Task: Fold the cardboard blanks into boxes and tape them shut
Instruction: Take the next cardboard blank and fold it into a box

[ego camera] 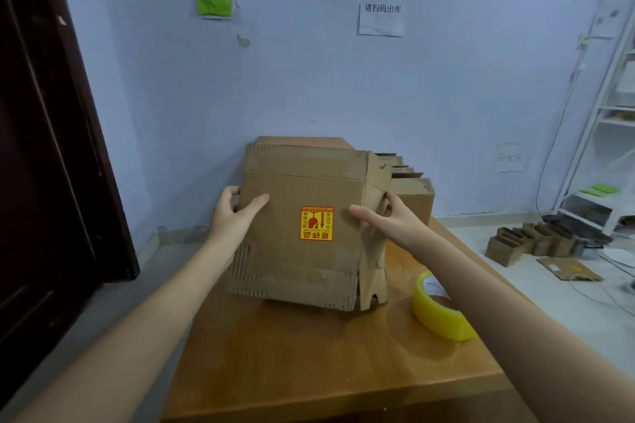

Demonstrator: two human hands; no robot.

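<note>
A brown cardboard blank with a red and yellow sticker stands raised over the wooden table, its flaps loose at top and bottom. My left hand grips its left edge, thumb on the front face and fingers behind. My right hand holds the right edge, thumb on the front and fingers curled round the side panel. A yellow tape roll lies on the table to the right, just under my right forearm.
More cardboard blanks stand stacked behind the held one at the table's far end. Small folded boxes sit on the floor at right, beside a white shelf. A dark door is at left.
</note>
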